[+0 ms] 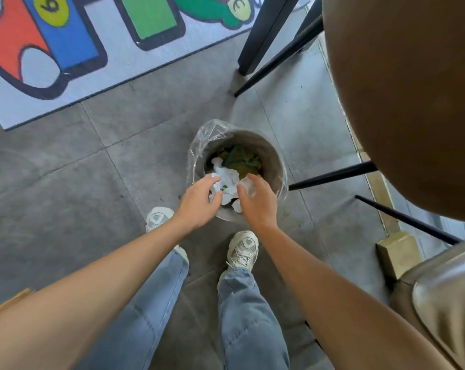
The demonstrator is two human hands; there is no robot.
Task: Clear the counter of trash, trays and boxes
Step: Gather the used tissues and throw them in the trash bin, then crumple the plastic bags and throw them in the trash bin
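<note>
step: trash drop at the bin (pixel 272 166), judged nearly done; crumpled white paper (pixel 227 180) seen partly under both hands, over the bin's near rim.
left hand (pixel 199 201): fingers loosely spread, touching the paper; no firm pinch seen.
right hand (pixel 256 201): fingers loosely curved by the paper; grip can't be told.
bin: on the floor, clear liner, green scraps (pixel 242 161) inside.
next: paper let fall fully in, hands drawn back; prob. return to tabletop (not in view) for trays, boxes.

Bin (pixel 272 166): on the floor, directly ahead of both shoes.
Crumpled paper (pixel 227 180): in the bin, near side, over other waste.
Left hand (pixel 199 202), right hand (pixel 258 202): above the bin's near rim, paper between them.
Rug (pixel 114 62): beyond the bin, left.
Stool (pixel 402 102): right of the bin.
</note>
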